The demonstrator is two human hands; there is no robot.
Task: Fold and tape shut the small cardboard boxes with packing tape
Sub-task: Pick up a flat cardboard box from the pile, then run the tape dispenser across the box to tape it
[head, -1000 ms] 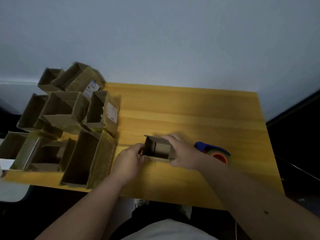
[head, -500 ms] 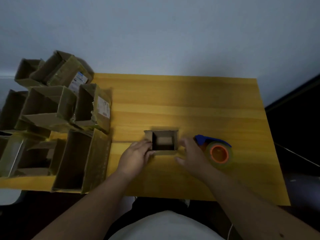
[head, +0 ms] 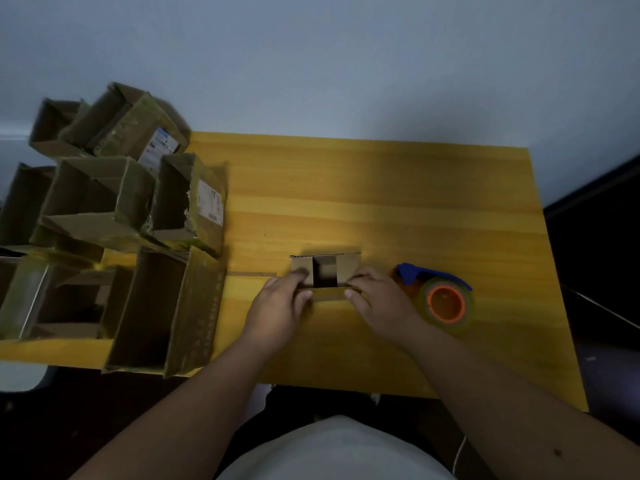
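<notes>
Two hands hold the small box (head: 325,275) on the table (head: 381,209). Left hand (head: 277,306) and right hand (head: 377,299) each pinch a side flap, tape dispenser (head: 440,299) just right.

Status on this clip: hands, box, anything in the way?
Both hands, left and right, pinching the box flaps inward. Middle gap open, untaped. Tape dispenser idle beside right hand. Nothing blocking.

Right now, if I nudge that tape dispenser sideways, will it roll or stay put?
The tape dispenser lies on its side, orange core facing up, on the table, so it would probably slide, not roll. Its blue handle should also block rolling. It looks light enough to shift under a light push.
</notes>
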